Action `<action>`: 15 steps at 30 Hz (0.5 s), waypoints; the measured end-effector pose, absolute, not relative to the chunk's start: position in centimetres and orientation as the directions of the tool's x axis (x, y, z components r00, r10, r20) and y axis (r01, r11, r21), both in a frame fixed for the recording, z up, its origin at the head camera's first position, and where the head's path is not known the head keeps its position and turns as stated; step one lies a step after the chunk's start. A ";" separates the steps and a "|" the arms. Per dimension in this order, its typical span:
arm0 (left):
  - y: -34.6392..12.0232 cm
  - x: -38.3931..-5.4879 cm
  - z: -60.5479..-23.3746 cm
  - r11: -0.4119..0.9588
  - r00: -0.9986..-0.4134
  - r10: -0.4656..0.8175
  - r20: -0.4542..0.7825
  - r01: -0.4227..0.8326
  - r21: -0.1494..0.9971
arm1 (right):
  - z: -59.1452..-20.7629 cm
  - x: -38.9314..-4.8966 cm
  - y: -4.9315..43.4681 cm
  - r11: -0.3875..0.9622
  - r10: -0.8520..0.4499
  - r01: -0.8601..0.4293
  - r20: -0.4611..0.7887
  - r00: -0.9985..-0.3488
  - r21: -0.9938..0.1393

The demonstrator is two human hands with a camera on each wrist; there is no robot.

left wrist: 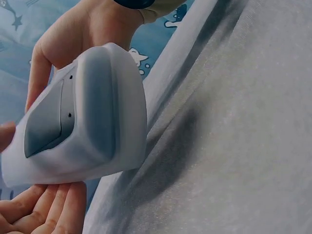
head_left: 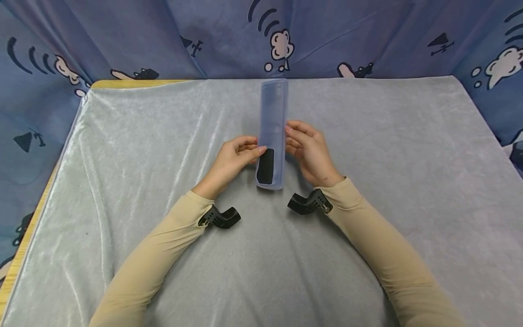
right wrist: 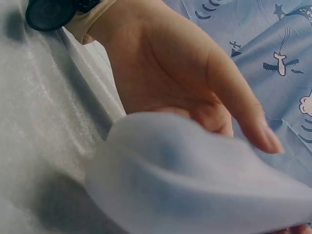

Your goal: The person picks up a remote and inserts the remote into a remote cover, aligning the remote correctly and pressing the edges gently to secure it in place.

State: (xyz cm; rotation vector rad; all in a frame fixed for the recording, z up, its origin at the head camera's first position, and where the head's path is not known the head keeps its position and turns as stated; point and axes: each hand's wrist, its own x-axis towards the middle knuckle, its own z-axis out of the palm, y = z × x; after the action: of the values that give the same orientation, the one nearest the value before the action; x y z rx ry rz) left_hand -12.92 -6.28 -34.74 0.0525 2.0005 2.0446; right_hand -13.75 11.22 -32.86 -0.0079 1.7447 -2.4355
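Note:
A long, narrow case (head_left: 273,113) of translucent bluish plastic points away from me, with a black panel (head_left: 265,167) at its near end. My left hand (head_left: 234,159) grips its left side, thumb on top by the black panel and fingers along the side and below. At the right side my right hand (head_left: 312,152) holds the case between thumb and curled fingers. The left wrist view shows the rounded end of the case (left wrist: 100,107) close up, above its shadow on the cloth. Seen from the right wrist, the case (right wrist: 195,180) partly hides the right fingers.
A grey velvety cloth (head_left: 392,150) covers the table, wrinkled at the left. Yellowish wooden table edge (head_left: 139,84) shows at the back left. A blue patterned curtain (head_left: 229,36) hangs behind. Black wrist cameras (head_left: 222,218) sit at both sleeves.

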 end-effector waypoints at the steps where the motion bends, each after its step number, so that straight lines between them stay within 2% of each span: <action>1: -6.3 -12.9 -34.7 0.001 -0.959 0.226 -0.174 -0.178 0.984 | -32.9 -13.7 11.2 -0.313 -0.129 0.112 -0.074 -0.989 -0.943; 15: -6.5 -12.8 -34.8 0.068 -0.942 0.291 -0.168 -0.154 0.986 | -33.2 -13.3 10.6 -0.238 -0.138 0.080 -0.048 -0.989 -0.968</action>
State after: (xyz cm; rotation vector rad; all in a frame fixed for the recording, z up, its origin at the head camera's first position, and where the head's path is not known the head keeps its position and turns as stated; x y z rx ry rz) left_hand -12.77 -6.47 -34.78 0.1371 2.0309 1.9412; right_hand -13.34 10.61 -33.21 -0.0713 1.8459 -2.3678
